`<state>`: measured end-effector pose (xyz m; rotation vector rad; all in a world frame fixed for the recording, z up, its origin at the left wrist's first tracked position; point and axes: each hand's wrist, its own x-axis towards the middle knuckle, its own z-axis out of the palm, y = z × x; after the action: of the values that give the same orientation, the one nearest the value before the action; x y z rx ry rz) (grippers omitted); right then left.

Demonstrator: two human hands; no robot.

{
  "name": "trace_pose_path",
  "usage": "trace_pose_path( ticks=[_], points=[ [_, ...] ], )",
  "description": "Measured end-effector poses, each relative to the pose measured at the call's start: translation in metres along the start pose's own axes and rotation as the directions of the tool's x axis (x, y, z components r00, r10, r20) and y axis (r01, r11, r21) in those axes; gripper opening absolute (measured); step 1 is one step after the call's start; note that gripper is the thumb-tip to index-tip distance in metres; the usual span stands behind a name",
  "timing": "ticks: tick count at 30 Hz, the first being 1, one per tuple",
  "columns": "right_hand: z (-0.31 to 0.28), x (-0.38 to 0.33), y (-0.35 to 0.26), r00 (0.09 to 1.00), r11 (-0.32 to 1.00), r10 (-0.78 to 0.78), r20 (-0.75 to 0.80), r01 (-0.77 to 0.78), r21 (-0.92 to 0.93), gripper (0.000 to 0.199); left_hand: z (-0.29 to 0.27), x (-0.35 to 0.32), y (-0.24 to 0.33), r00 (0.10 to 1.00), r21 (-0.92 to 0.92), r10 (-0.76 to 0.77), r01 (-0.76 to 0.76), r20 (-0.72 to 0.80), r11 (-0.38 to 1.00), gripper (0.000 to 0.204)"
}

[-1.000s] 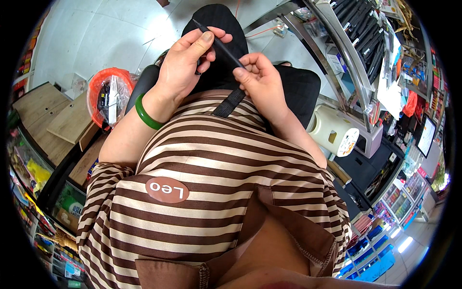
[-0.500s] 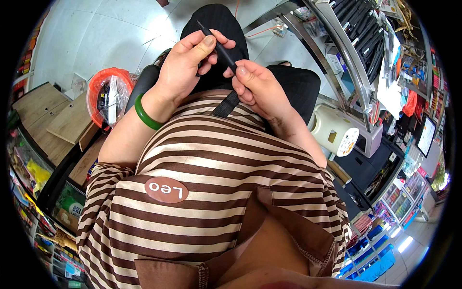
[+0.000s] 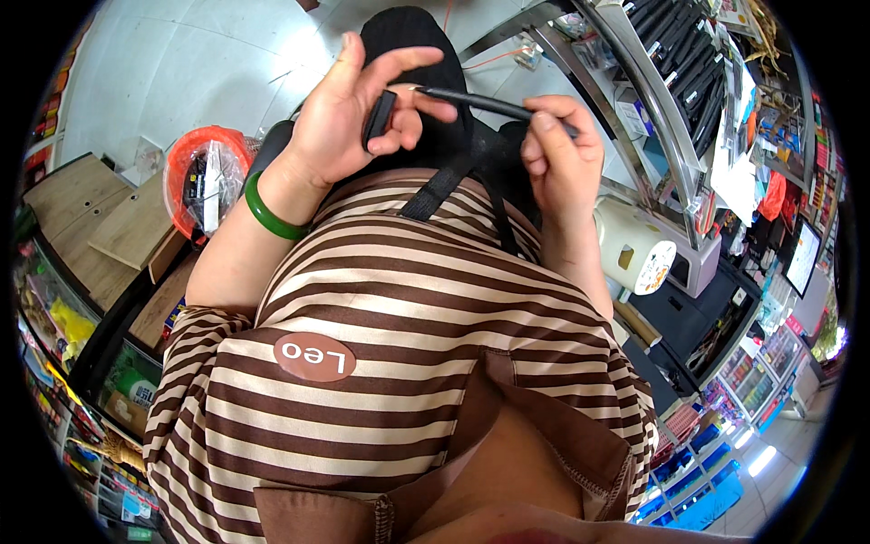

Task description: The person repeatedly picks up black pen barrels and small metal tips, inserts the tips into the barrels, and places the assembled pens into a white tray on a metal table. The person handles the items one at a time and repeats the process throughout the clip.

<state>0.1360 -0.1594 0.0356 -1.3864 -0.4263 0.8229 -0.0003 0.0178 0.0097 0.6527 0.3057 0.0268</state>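
Note:
A slim black pen (image 3: pixel 489 103) lies nearly level above my lap, its fine tip pointing left. My right hand (image 3: pixel 564 154) pinches the pen's back end between thumb and fingers. The tip is close to the fingers of my left hand (image 3: pixel 331 118); whether it touches them I cannot tell. A short black piece like a pen cap (image 3: pixel 380 121) is held against my left palm by the curled lower fingers. The thumb and index finger of that hand are stretched out and apart. A green bangle (image 3: pixel 268 213) circles my left wrist.
An orange-red bin (image 3: pixel 174 186) with a clear liner stands left of my legs. Wooden panels (image 3: pixel 77 213) are further left. At right rises a metal rack frame (image 3: pixel 648 91) with black packaged items, above a cream cylindrical container (image 3: pixel 625 245). Black straps (image 3: pixel 433 193) hang at my waist.
My right hand has moved right with the pen, which now lies flatter. My left thumb and index finger have let go of the pen and spread apart, baring the cap-like piece.

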Motion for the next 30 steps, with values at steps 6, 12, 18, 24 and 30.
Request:
trace_pose_path(
  ticks=[6,12,18,24,30],
  points=[
    [-0.004,0.001,-0.005,0.999,0.984,0.004,-0.054,0.006,0.176,0.021,0.005,-0.001,-0.004,0.989,0.159,-0.095,0.077,0.112,0.984,0.079],
    [-0.002,0.001,-0.003,0.996,0.994,0.032,-0.079,-0.023,0.11,0.018,0.008,-0.001,-0.003,0.978,0.224,-0.144,0.108,0.15,0.969,0.078],
    [-0.015,0.004,-0.006,0.998,0.908,-0.003,-0.063,0.029,0.419,0.01,0.007,-0.002,-0.005,0.977,0.303,-0.175,0.131,0.124,0.944,0.072],
    [-0.056,0.001,-0.035,0.99,0.796,-0.035,-0.138,0.111,0.595,0.011,0.017,-0.002,-0.006,0.963,0.402,-0.253,0.195,0.096,0.895,0.054],
    [-0.134,-0.023,-0.065,0.931,0.78,-0.145,-0.335,0.316,0.54,0.017,0.01,0.016,-0.023,0.96,0.508,-0.261,0.276,-0.102,0.816,0.031]
  ],
)
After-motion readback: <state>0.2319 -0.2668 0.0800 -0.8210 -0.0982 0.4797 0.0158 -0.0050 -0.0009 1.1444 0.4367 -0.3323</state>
